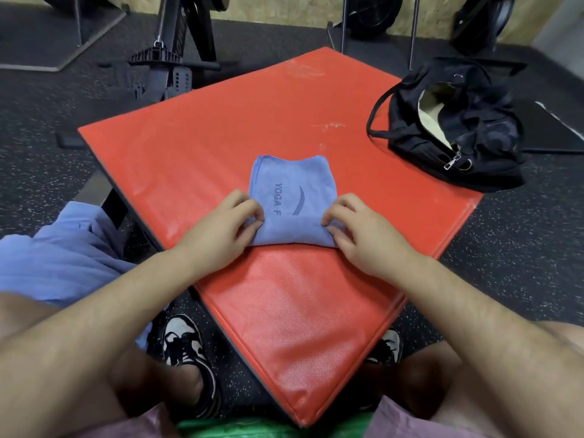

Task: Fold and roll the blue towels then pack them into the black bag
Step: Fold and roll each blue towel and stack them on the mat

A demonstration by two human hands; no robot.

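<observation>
A folded blue towel [292, 191] printed with "YOGA" lies on the red mat [221, 137], its near end turned over into a thick roll. My left hand [221, 230] pinches the roll's left end with curled fingers. My right hand [357, 230] pinches its right end the same way. The black bag [455, 128] sits unzipped at the mat's right corner, its pale lining showing. More blue towel fabric [63, 254] is heaped on my left thigh.
The red mat tops a low bench over speckled black rubber flooring [505, 263]. Black gym machines [177, 58] and metal legs stand beyond the mat's far edge. My sneakers [186, 346] are under the bench's near corner.
</observation>
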